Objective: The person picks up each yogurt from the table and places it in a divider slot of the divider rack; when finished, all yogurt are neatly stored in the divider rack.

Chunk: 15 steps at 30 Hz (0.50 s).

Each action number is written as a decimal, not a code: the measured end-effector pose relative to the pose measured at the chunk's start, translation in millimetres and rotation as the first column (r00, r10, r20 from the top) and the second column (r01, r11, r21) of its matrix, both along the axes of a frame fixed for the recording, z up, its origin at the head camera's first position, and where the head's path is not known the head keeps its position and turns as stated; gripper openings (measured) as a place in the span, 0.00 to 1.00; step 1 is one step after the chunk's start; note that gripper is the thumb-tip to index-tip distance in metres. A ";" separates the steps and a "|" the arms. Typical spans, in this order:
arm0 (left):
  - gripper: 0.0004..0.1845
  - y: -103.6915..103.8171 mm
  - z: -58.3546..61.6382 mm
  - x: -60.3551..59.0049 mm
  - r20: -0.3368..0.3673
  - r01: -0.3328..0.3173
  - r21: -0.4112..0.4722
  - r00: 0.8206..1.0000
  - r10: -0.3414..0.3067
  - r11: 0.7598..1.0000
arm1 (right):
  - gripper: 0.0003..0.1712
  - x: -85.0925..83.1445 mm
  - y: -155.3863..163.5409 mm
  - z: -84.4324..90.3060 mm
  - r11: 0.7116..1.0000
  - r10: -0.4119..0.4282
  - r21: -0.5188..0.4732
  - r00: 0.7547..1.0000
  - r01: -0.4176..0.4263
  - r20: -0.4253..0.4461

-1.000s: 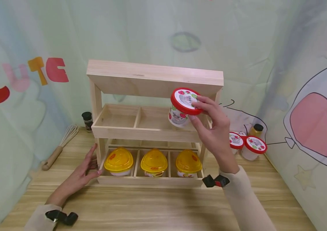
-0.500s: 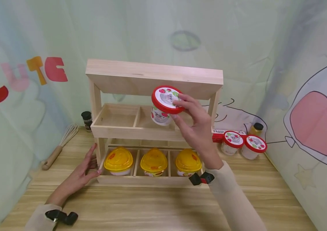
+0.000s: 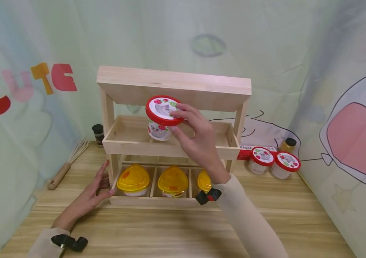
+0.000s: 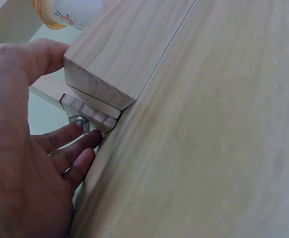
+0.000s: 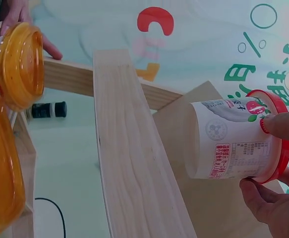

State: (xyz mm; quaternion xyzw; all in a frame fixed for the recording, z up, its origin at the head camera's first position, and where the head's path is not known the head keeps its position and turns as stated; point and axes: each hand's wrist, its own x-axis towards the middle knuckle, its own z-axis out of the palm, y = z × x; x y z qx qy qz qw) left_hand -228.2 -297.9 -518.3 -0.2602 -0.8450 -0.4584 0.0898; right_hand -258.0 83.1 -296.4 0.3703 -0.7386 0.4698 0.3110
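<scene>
My right hand [image 3: 189,134] pinches a white cup with a red lid [image 3: 161,116] by its rim and holds it above the middle tier of a wooden rack [image 3: 173,84], over the left-centre part. The right wrist view shows the same cup [image 5: 233,144] on its side beside the rack's front rail [image 5: 134,163]. My left hand [image 3: 94,190] rests with straight fingers against the rack's lower left post [image 4: 119,54]. Three yellow-lidded cups [image 3: 132,179] fill the bottom tier.
Two more red-lidded cups [image 3: 275,164] stand on the table right of the rack, by a red pasta box [image 3: 245,152] and a small jar [image 3: 287,145]. A whisk [image 3: 68,163] and a dark-capped shaker [image 3: 98,134] lie left. Printed cloth walls close in all round.
My right hand has carried the red-lidded cup leftward along the middle tier, from the right end to left of centre. The left hand has stayed on the post.
</scene>
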 end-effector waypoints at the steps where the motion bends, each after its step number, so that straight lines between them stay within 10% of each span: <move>1: 0.60 0.1 0.0 0.0 0.000 0.002 0.000 1.000 -0.002 1.000 | 0.20 -0.8 -3.4 0.4 1.000 0.002 0.004 1.000 -0.002 0.001; 15: 0.59 0.2 -0.6 0.7 -0.009 -0.002 -0.007 1.000 0.002 1.000 | 0.19 -9.2 -39.4 -1.6 0.998 0.056 0.008 0.998 -0.056 0.042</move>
